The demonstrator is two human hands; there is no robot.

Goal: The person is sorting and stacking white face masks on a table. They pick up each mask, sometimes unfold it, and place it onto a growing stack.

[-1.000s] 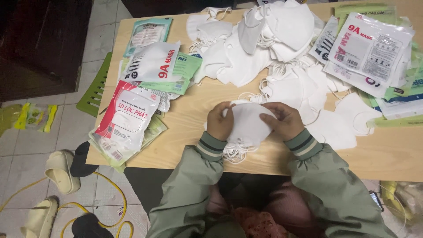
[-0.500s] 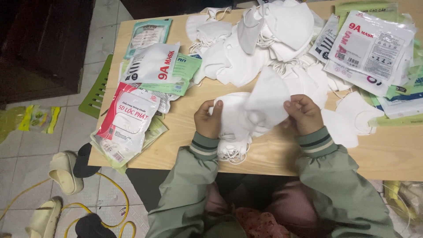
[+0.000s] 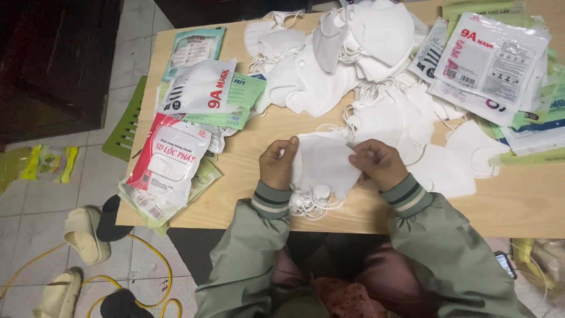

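Stack of white masks (image 3: 322,165) pinched between left hand (image 3: 276,165), right hand (image 3: 379,164).

We've got a light wooden bench (image 3: 247,194) here, pretty buried: a heap of loose white masks (image 3: 365,65) across the far middle, printed mask packets (image 3: 176,159) stacked along the left edge, more packets (image 3: 488,59) piled on the right.
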